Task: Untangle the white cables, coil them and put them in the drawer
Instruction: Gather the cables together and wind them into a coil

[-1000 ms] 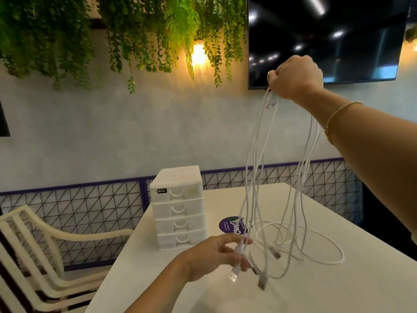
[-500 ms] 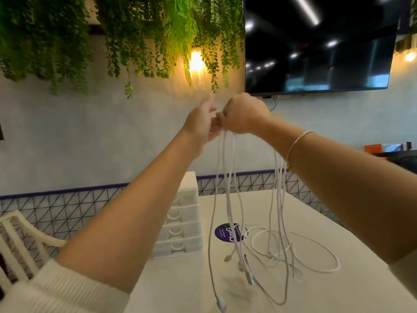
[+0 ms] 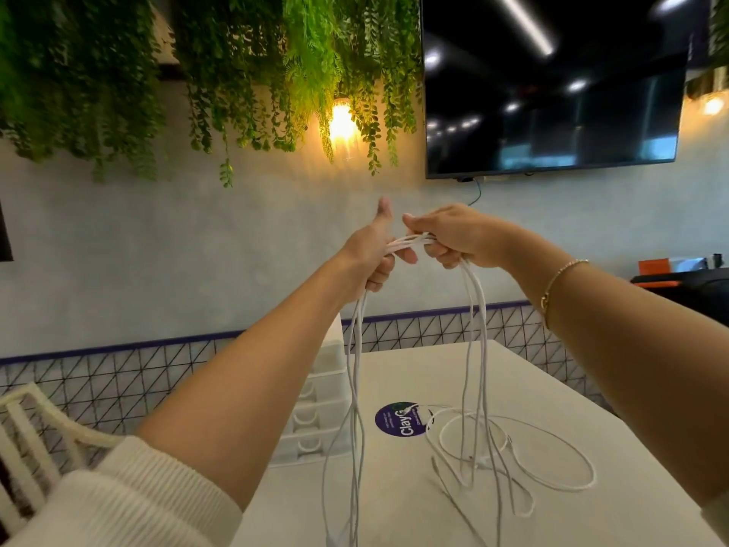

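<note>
The white cables (image 3: 410, 242) could get more mixed up from here. Both hands hold the same bunch, so if they pull apart hard, a loop may slide tight and make a knot. The long ends hang down and could catch on each other or on the loops below. If one hand lets go too soon, the whole bunch may drop back in a heap. The left hand (image 3: 372, 250) has its fingers curled round the cables, with the thumb sticking up. The right hand (image 3: 453, 238) grips the same bunch, fingers wrapped round it. The two hands are close together, nearly touching, held up in the air. A short bit of cable runs straight between them. From the left hand some strands hang down, and from the right hand more strands hang down. Under the right hand the strands reach the worktop (image 3: 552, 388), where more cable lies in round loops. The little white drawers (image 3: 315, 408) stand below the left hand, partly hidden behind the left arm. All the drawers that show look closed.
</note>
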